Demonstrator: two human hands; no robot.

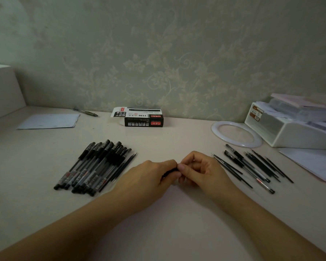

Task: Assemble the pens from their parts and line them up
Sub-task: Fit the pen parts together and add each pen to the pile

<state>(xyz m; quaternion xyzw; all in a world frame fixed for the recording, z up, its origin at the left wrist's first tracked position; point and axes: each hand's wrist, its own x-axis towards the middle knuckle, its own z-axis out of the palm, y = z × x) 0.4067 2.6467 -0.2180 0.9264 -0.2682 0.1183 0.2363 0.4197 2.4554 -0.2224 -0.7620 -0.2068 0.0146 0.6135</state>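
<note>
Hands meet mid-table: our left hand (151, 176) grips a dark pen part (170, 171), our right hand (196, 169) pinches its end, likely to join pieces. Both wrists rest low, fingers curled. Finished pens (94, 166) lie left, loose parts (252, 166) right on the table (177, 223).

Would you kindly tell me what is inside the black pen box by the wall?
The pen box lies on its side with its white end flap open toward the left. Its inside is not visible from the head view, so I cannot tell whether it holds anything.
</note>
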